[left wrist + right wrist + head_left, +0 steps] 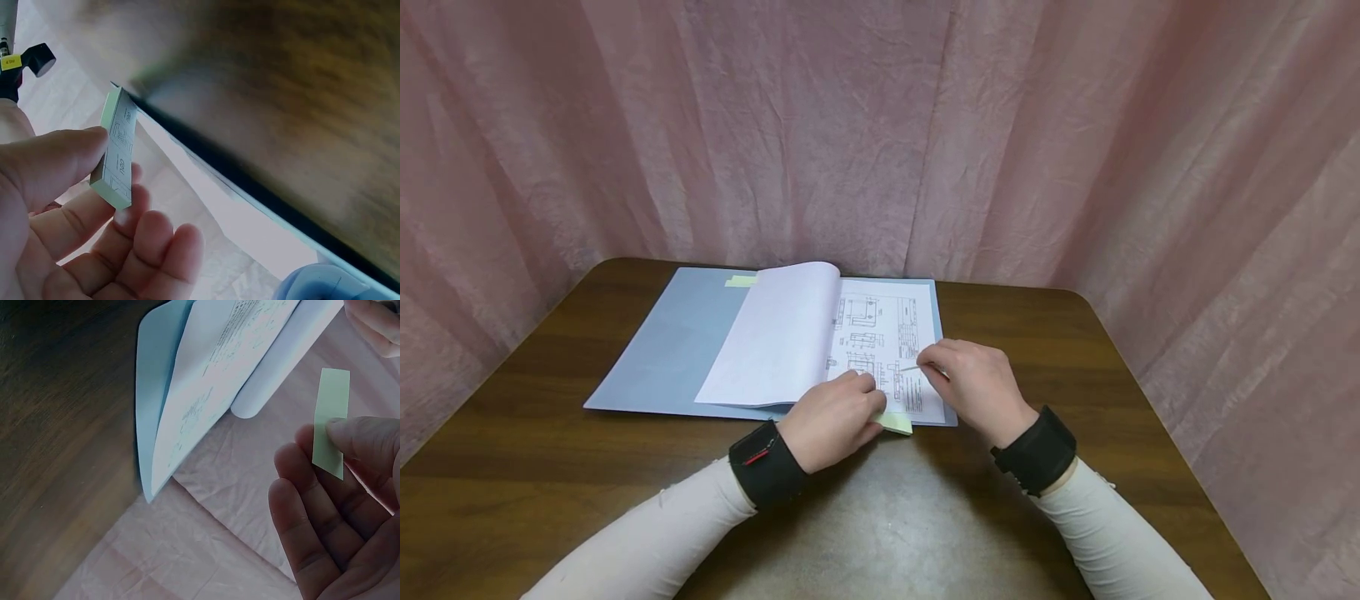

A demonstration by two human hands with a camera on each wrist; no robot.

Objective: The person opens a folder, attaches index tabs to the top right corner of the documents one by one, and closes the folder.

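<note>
An open blue folder (662,350) lies on the brown table (535,467), with white pages turned over and a printed drawing sheet (887,333) showing. My left hand (838,417) holds a pale green sticky-note pad (897,423) at the folder's near edge; the pad (117,150) is pinched between thumb and fingers. My right hand (970,383) hovers over the sheet's right side and pinches a single pale green sticky strip (330,422) between thumb and forefinger. The curled white pages (250,356) show beside it.
A small green tab (741,281) sticks out at the folder's far edge. Pink curtain (880,125) surrounds the table on all far sides. A worn pale patch (880,525) marks the table's near middle. Black wrist bands (765,463) sit on both arms.
</note>
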